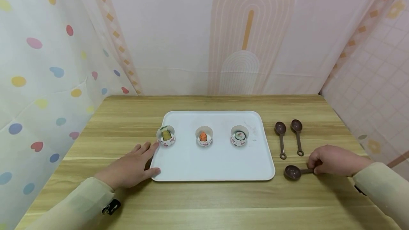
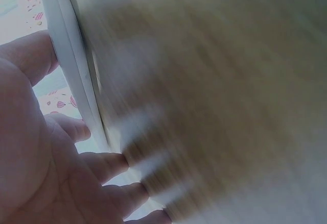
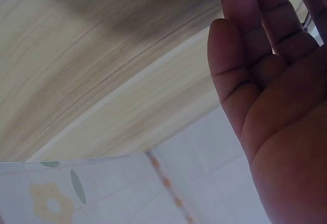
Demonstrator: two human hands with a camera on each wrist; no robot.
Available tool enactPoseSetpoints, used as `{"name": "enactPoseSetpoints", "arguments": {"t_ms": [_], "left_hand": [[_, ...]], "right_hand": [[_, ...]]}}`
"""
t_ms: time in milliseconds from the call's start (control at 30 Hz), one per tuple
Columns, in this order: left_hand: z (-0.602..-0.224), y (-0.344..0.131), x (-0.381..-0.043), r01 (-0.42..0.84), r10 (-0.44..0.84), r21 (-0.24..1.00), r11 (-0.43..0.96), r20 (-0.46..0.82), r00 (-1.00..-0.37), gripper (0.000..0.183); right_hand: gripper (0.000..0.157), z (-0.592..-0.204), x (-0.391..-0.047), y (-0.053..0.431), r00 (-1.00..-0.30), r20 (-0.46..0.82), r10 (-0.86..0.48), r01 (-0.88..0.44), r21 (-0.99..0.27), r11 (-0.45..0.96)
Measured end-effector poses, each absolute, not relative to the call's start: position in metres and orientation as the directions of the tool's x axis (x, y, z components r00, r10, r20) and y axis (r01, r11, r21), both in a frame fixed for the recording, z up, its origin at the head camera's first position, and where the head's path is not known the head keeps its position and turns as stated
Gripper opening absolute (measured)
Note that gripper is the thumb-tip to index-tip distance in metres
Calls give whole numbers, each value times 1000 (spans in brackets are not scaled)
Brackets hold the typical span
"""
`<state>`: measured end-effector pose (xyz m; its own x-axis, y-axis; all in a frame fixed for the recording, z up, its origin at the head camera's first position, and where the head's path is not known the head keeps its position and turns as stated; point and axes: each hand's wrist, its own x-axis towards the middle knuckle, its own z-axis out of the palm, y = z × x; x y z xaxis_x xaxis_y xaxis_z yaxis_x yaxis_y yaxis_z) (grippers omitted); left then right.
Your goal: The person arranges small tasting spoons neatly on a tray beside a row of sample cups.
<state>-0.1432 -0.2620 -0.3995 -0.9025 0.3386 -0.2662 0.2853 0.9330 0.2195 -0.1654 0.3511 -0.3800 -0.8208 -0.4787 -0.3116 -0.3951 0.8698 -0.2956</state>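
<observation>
In the head view, my left hand (image 1: 131, 168) lies at the left edge of a white tray (image 1: 207, 164), fingers spread and thumb tip at the rim. The left wrist view shows that hand's fingers (image 2: 110, 167) loosely extended by the tray's side. On the right, my right hand (image 1: 335, 160) pinches the handle end of a brown measuring spoon (image 1: 292, 172) lying crosswise, bowl toward the tray. Most of this spoon is outside the right wrist view, where the palm and fingers (image 3: 227, 50) show. Two similar measuring spoons, one nearer the tray (image 1: 280, 128) and another (image 1: 296, 126), lie behind it.
Three patterned paper cups stand across the tray: a left cup (image 1: 167, 144) with a yellow-green piece, a middle cup (image 1: 205, 143) with an orange piece, and a right cup (image 1: 239, 143) with a sushi-roll-like piece. Curtains surround the wooden table (image 1: 204, 201).
</observation>
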Motion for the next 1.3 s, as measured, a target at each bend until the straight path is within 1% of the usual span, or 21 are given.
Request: {"name": "enactPoseSetpoints", "arguments": {"t_ms": [233, 400, 900, 1033, 1300], "left_hand": [[-401, -262, -143, 290, 342, 214, 933, -269, -901, 95], [-402, -263, -144, 283, 334, 209, 936, -277, -901, 97], [-402, -263, -145, 283, 332, 203, 937, -280, -901, 98], [-401, -262, -145, 279, 328, 201, 939, -280, -902, 98], [-398, -261, -144, 278, 329, 205, 938, -284, -901, 97]], "right_hand": [[22, -379, -163, 351, -813, -301, -499, -416, -298, 859], [25, -381, -163, 351, -806, -318, -499, -410, -307, 859], [25, -377, -162, 353, -789, -335, -515, -419, -320, 850], [26, -375, -161, 352, -788, -331, -519, -407, -352, 843], [23, -370, -161, 342, -792, -304, -530, -366, -460, 809]]}}
